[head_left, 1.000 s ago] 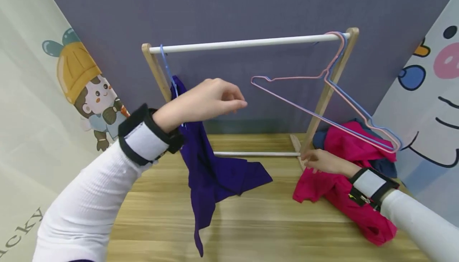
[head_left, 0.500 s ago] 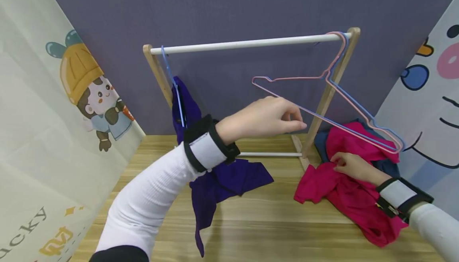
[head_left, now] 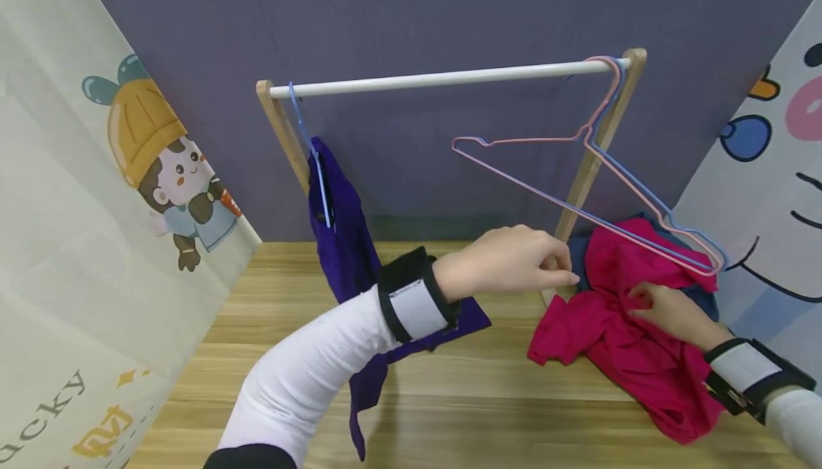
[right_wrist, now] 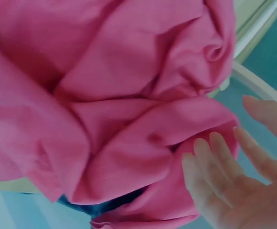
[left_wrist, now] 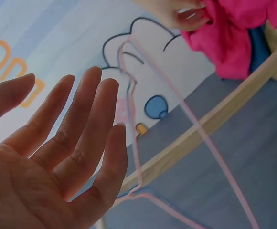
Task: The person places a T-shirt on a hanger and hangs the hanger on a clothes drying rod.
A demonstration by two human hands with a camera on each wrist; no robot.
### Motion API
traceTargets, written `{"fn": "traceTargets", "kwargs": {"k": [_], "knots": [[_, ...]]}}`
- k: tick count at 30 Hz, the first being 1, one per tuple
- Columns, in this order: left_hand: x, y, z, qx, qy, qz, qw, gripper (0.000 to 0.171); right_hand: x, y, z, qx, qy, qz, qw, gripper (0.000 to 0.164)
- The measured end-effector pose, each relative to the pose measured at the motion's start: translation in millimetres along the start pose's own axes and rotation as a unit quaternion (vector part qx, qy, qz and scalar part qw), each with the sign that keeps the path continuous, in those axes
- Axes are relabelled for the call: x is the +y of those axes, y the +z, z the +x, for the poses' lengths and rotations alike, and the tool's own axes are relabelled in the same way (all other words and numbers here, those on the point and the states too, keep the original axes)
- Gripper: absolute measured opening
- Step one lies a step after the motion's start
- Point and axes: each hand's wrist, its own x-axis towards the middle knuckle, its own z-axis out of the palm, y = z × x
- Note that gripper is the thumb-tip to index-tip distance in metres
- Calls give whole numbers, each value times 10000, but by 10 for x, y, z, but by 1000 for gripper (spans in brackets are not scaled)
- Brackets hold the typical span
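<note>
A person's left hand (head_left: 514,260) hangs before the lower right of a clothes rack (head_left: 443,78), its fingers loosely extended and a little apart, the thumb wide of them and the palm bare in the left wrist view. The right hand (head_left: 677,315), at the front right of the rack, is just above a crumpled magenta garment (head_left: 616,330); its fingers are relaxed, slightly bent and grip nothing, with the thumb well apart. Whether those fingertips touch the cloth cannot be told.

The magenta garment lies in a heap on the worktop (head_left: 481,397), beside the rack's right foot, with dark blue fabric (head_left: 704,300) showing from beneath it. Above the pile, a pink hanger (head_left: 533,141) and a blue hanger (head_left: 634,178) hang close together from the rack's right end. At the rack's left end, a purple garment (head_left: 349,240) hangs lopsided on a second blue hanger (head_left: 322,187), its lower part slanting forward of the rack. A grey wall (head_left: 411,12) rises behind the rack, and cartoon-printed panels flank it on either side.
</note>
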Motion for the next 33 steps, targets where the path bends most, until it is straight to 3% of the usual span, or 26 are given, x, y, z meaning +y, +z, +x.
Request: {"fn": "traceTargets", "kwargs": {"k": [6,11,24,33], "knots": [[-135,232,-10,48,-47,8,10000,22,110,84,-52,-443,381,-45,9983,36],[-264,368,-29,110,-172,-88,9998,24,158,172,-86,-498,484,-13,9976,37],[-485,713,-33,-160,-299,-691,9970,23,228,333,-115,-83,711,-122,9974,19],[-658,887,-88,-145,-301,-947,9949,22,202,340,-135,206,374,-137,9990,10]]}}
